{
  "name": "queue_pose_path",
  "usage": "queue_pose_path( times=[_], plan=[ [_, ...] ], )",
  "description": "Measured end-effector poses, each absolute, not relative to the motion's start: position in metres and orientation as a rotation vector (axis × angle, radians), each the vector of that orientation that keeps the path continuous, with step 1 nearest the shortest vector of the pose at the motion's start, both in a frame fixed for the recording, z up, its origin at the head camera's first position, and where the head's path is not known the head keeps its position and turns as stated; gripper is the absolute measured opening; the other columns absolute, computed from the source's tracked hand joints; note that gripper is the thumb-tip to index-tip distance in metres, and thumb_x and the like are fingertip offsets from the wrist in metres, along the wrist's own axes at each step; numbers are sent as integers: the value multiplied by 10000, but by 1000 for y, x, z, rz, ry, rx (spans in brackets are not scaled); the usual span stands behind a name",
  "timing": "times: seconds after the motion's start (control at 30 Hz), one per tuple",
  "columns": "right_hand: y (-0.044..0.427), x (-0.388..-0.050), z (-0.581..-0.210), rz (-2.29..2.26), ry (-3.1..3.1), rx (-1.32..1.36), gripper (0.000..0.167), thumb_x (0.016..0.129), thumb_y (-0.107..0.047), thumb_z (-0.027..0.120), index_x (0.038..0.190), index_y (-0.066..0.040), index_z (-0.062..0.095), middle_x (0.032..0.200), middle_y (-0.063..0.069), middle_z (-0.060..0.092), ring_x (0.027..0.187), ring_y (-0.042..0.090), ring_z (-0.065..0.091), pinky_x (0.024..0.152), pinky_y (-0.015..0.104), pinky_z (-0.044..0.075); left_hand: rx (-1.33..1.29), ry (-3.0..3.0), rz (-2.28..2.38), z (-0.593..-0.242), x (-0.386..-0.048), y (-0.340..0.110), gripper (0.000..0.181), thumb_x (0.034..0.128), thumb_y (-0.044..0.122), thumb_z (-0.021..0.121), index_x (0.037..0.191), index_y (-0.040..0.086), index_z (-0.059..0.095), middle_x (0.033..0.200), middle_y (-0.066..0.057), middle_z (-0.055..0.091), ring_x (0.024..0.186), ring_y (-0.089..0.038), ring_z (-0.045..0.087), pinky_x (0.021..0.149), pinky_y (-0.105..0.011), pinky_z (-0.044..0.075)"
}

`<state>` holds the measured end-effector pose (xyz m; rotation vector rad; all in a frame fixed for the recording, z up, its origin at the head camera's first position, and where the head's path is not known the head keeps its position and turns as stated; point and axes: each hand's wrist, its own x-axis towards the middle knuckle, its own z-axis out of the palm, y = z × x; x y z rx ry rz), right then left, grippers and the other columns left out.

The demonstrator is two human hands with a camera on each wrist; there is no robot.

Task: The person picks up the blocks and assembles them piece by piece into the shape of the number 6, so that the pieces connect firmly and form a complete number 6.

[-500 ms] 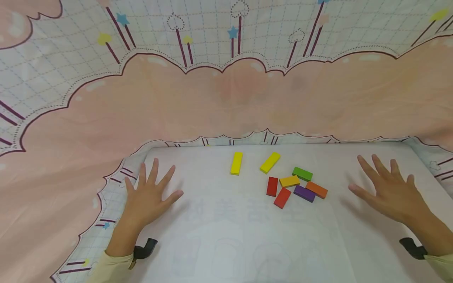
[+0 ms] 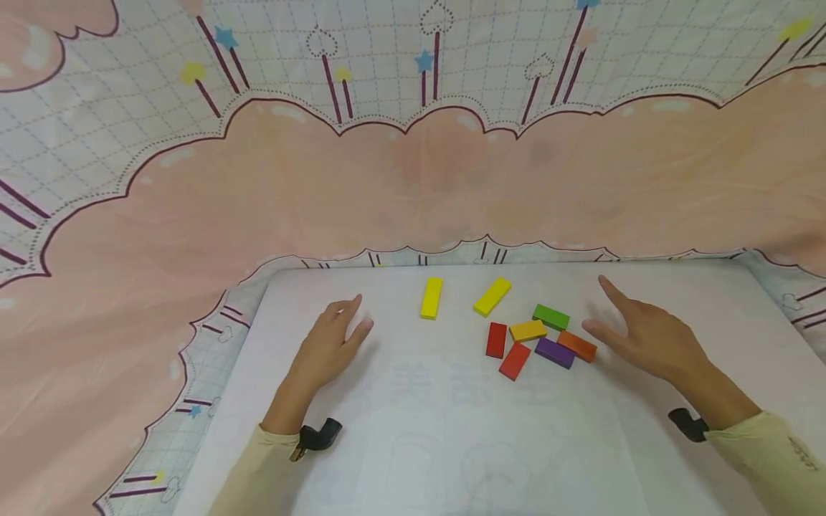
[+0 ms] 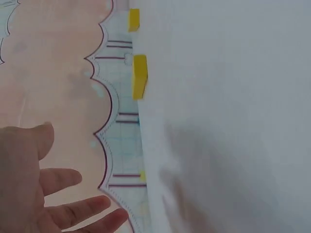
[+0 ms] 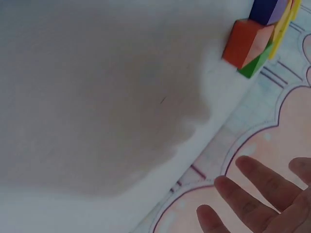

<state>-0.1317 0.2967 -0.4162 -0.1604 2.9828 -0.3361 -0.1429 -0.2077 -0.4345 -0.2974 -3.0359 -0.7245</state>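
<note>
Left hand (image 2: 328,347) and right hand (image 2: 658,340) have moved nearer the blocks (image 2: 528,331).

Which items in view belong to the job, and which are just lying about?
Likely the job (left hand and right hand both hold nothing):
- left yellow block, right yellow block
- left red block, right red block
- amber block, green block, orange block, purple block

Just surroundings:
- white tabletop
- patterned cloth
</note>
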Motion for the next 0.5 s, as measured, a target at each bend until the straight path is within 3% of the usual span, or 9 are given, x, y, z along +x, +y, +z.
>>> queue_pose_path(
  times=[0.1,0.27,0.5],
  plan=[
    [282,-142,-417,-366,2951,-159,950,960,-724,432,1650,-148,126,1427,284,565,1247,552,533,892,701,478,-292,-3041,-856,-437,-152,-192,640,1054,486,486,1548,83,441,1449,-216,536,1309,-394,552,1099,-567,431],
    [254,-164,-421,-397,2909,-162,922,948,-725,462,1572,-54,360,1278,246,650,1132,455,604,840,623,528,-271,-3043,-990,-443,-168,-167,574,1038,418,549,1491,66,522,1273,-187,644,1067,-304,628,961,-498,523],
    [213,-191,-430,-414,2840,-196,915,928,-757,448,1531,-68,452,1307,214,654,1273,437,545,941,716,462,-205,-3074,-1093,-455,-191,-134,517,1031,377,579,1445,68,576,1173,-147,668,1042,-276,639,946,-442,536]
  ],
)
